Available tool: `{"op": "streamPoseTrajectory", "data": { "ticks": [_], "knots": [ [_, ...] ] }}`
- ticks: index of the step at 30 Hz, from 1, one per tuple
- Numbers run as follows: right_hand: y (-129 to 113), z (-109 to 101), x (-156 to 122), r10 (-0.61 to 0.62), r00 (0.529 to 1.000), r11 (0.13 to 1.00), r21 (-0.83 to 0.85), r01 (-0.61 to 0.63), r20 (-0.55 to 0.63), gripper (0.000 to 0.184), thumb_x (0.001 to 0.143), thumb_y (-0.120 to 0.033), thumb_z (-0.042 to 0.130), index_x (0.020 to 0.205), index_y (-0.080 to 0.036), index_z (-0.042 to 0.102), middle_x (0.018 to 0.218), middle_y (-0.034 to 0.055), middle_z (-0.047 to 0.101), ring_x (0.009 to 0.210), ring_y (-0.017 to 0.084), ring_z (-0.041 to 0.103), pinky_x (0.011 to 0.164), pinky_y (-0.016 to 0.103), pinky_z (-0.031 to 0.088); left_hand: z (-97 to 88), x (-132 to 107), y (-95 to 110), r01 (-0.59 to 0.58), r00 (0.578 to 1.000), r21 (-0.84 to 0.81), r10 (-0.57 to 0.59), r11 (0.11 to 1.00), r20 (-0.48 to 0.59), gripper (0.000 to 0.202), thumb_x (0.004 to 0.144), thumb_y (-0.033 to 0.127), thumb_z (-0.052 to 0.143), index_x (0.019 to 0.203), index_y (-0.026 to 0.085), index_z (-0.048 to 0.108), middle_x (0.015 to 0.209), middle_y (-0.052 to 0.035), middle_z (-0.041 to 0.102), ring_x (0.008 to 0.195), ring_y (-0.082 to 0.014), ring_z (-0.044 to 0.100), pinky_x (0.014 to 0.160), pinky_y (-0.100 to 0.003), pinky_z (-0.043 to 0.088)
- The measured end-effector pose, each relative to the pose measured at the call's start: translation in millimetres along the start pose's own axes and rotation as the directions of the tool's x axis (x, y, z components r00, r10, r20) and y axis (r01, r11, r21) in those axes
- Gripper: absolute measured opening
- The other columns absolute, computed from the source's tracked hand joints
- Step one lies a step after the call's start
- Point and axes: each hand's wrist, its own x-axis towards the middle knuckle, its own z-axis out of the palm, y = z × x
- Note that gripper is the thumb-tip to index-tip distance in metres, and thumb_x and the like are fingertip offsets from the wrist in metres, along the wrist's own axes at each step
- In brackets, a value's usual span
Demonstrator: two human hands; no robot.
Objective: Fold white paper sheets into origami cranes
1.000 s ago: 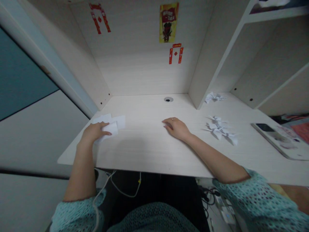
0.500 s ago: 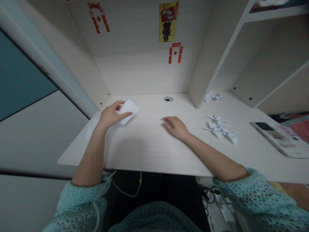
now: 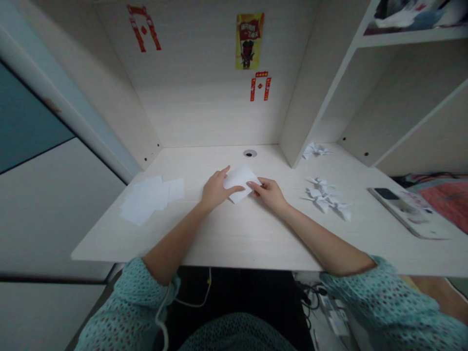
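A small white sheet of paper [image 3: 240, 181] is between my two hands over the middle of the desk. My left hand [image 3: 218, 189] grips its left side, thumb on top and fingers along the far edge. At the right corner, my right hand [image 3: 268, 191] pinches the sheet between thumb and fingers. Several loose white paper sheets [image 3: 142, 197] lie overlapping on the desk to the left. On the right, several folded white paper cranes [image 3: 325, 197] sit in a cluster, with more folded paper [image 3: 316, 150] behind them by the upright panel.
The pale desk [image 3: 226, 239] has a round cable hole [image 3: 250, 153] near its back wall. An upright shelf panel [image 3: 318, 97] stands at the right. A phone [image 3: 405, 212] lies at the far right, beside red cloth [image 3: 446, 197]. A white cable [image 3: 163, 317] hangs near my left sleeve.
My left hand has brought the paper from the left to the middle of the desk. My right hand, empty before, now pinches its right corner. The sheets at left are uncovered.
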Motion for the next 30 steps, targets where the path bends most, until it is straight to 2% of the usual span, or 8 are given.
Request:
{"op": "streamPoseTrajectory", "data": {
  "ticks": [3, 7, 10, 14, 16, 19, 25, 30],
  "knots": [
    [-0.9, -1.7, 1.2, 0.016, 0.999, 0.999, 0.036, -0.015, -0.029, 0.040, 0.068, -0.056, 0.061, 0.065, -0.016, 0.061, 0.052, -0.0014, 0.051, 0.047, 0.011, 0.042, 0.045, 0.023, 0.031, 3.3, 7.4, -17.4, 0.092, 0.996, -0.228, -0.085, 0.969, 0.041, 0.047, 0.077, 0.054, 0.053, 0.110, 0.020, 0.060, 0.103, -0.0076, 0.064, 0.090, -0.0197, 0.058, 0.074, -0.029, 0.043],
    [-3.0, -5.7, 2.0, 0.018, 0.995, 0.998, 0.055, -0.013, -0.099, 0.037, 0.066, -0.053, 0.065, 0.062, -0.016, 0.062, 0.051, -0.0023, 0.049, 0.047, 0.009, 0.040, 0.045, 0.023, 0.029, 1.4, 13.4, -31.5, 0.243, 0.968, -0.462, -0.185, 0.853, 0.169, 0.044, 0.073, 0.057, 0.054, 0.078, 0.015, 0.066, 0.067, -0.0034, 0.061, 0.059, -0.0130, 0.052, 0.055, -0.025, 0.038],
    [-6.7, -9.8, 1.1, 0.024, 0.988, 0.999, 0.040, -0.018, -0.155, 0.037, 0.064, -0.052, 0.067, 0.063, -0.016, 0.063, 0.048, -0.0038, 0.046, 0.045, 0.008, 0.035, 0.044, 0.023, 0.025, -2.0, 14.2, -35.2, 0.306, 0.951, -0.567, -0.223, 0.765, 0.212, 0.045, 0.069, 0.059, 0.058, 0.076, 0.015, 0.066, 0.067, -0.0026, 0.059, 0.059, -0.0108, 0.050, 0.054, -0.022, 0.037],
    [-10.1, -14.2, -0.2, 0.076, 0.983, 0.994, 0.089, -0.061, -0.169, 0.041, 0.066, -0.053, 0.065, 0.051, -0.017, 0.054, 0.042, -0.0048, 0.041, 0.041, 0.007, 0.030, 0.042, 0.023, 0.020, -3.6, 12.9, -37.2, 0.322, 0.946, -0.581, -0.234, 0.747, 0.224, 0.046, 0.066, 0.061, 0.060, 0.076, 0.016, 0.067, 0.066, -0.0018, 0.058, 0.059, -0.0103, 0.049, 0.053, -0.022, 0.035],
    [-9.8, -15.6, 0.3, 0.099, 0.984, 0.987, 0.137, -0.078, -0.150, 0.045, 0.068, -0.054, 0.064, 0.047, -0.017, 0.049, 0.039, -0.0046, 0.041, 0.040, 0.006, 0.030, 0.041, 0.022, 0.022, -3.4, 12.2, -37.7, 0.323, 0.946, -0.581, -0.237, 0.747, 0.221, 0.046, 0.065, 0.062, 0.060, 0.071, 0.016, 0.066, 0.060, -0.0003, 0.054, 0.056, -0.0097, 0.046, 0.052, -0.022, 0.033],
    [-8.4, -16.7, 2.1, 0.143, 0.981, 0.965, 0.239, -0.109, -0.129, 0.042, 0.064, -0.054, 0.067, 0.051, -0.016, 0.054, 0.041, -0.0030, 0.047, 0.041, 0.007, 0.036, 0.042, 0.022, 0.029, -2.7, 11.1, -37.5, 0.320, 0.947, -0.599, -0.223, 0.734, 0.232, 0.045, 0.064, 0.061, 0.062, 0.066, 0.016, 0.065, 0.054, 0.0019, 0.047, 0.052, -0.0086, 0.041, 0.050, -0.022, 0.030],
    [-9.3, -17.5, 3.2, 0.207, 0.970, 0.914, 0.378, -0.146, -0.127, 0.036, 0.060, -0.048, 0.073, 0.078, -0.017, 0.069, 0.075, 0.0041, 0.069, 0.052, 0.008, 0.052, 0.053, 0.022, 0.043, 3.8, 8.8, -36.0, 0.328, 0.944, -0.718, -0.191, 0.614, 0.269, 0.036, 0.062, 0.050, 0.070, 0.076, 0.017, 0.070, 0.065, -0.0004, 0.056, 0.058, -0.0081, 0.044, 0.055, -0.021, 0.033],
    [-9.8, -18.4, 3.4, 0.191, 0.969, 0.903, 0.415, -0.111, -0.156, 0.033, 0.061, -0.048, 0.072, 0.075, -0.019, 0.070, 0.076, 0.0038, 0.070, 0.058, 0.010, 0.058, 0.058, 0.023, 0.046, 4.4, 7.0, -33.2, 0.390, 0.917, -0.808, -0.263, 0.442, 0.298, 0.035, 0.056, 0.039, 0.077, 0.084, 0.018, 0.072, 0.094, -0.0073, 0.066, 0.083, -0.0139, 0.055, 0.072, -0.025, 0.042]
  ]
}}
